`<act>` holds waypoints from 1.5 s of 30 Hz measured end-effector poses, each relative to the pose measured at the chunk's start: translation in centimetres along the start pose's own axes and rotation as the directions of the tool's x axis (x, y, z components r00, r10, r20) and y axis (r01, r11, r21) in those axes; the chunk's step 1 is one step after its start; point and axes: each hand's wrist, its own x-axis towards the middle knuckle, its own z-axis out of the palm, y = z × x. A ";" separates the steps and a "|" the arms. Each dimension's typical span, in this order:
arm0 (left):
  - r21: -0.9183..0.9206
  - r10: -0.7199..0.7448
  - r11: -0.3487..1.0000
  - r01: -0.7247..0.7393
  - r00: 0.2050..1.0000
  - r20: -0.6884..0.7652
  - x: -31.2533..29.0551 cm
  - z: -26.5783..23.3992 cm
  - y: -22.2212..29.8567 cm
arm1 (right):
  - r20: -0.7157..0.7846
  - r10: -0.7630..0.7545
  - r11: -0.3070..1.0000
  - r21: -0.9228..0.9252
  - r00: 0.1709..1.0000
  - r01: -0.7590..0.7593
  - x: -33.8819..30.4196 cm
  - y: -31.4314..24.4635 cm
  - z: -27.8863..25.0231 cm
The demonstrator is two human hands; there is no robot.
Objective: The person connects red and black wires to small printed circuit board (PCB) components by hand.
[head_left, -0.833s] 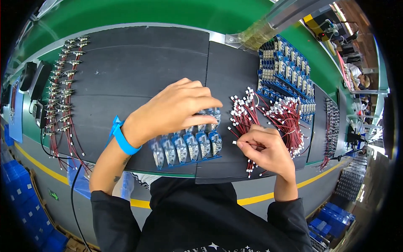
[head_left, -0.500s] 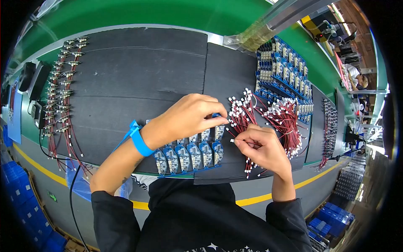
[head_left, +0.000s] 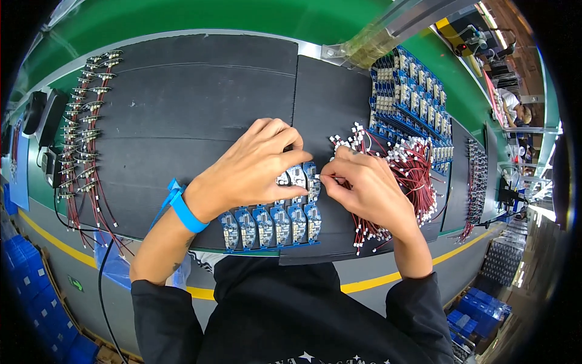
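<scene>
My left hand, with a blue band around its wrist, rests over a panel of small blue circuit boards. Its thumb and index finger are spread, with boards showing between the tips. My right hand is pinched on a thin wire lead whose white plug sits at the right edge of the upper board row. Whether the plug is seated in a socket is too small to tell. Behind the right hand lies a heap of dark red wire leads with white plugs, partly covered by that hand.
Stacked blue board panels stand at the far right, below a metal post. Wired boards hang together in rows at the left on the black mat. More wired boards lie farther right. Blue bins stand on the floor.
My right hand has moved left and up with the lead, bringing its plug to the boards. My left hand has shifted slightly left, and its thumb and index finger have spread.
</scene>
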 end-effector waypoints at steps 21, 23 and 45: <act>0.034 0.040 0.999 -0.040 0.999 0.014 0.0 0.1 0.1 | 0.254 -0.282 0.836 -0.407 0.925 0.367 1.8 -3.2 -0.5; 0.056 0.040 0.998 -0.040 0.999 0.008 -0.2 0.1 0.0 | 0.378 -0.248 0.802 -0.436 0.892 0.408 2.3 -3.6 -0.5; -0.001 -0.021 1.000 0.021 0.999 -0.028 -0.4 1.0 -0.3 | 0.433 -0.214 0.796 -0.442 0.876 0.413 2.7 -3.9 -0.4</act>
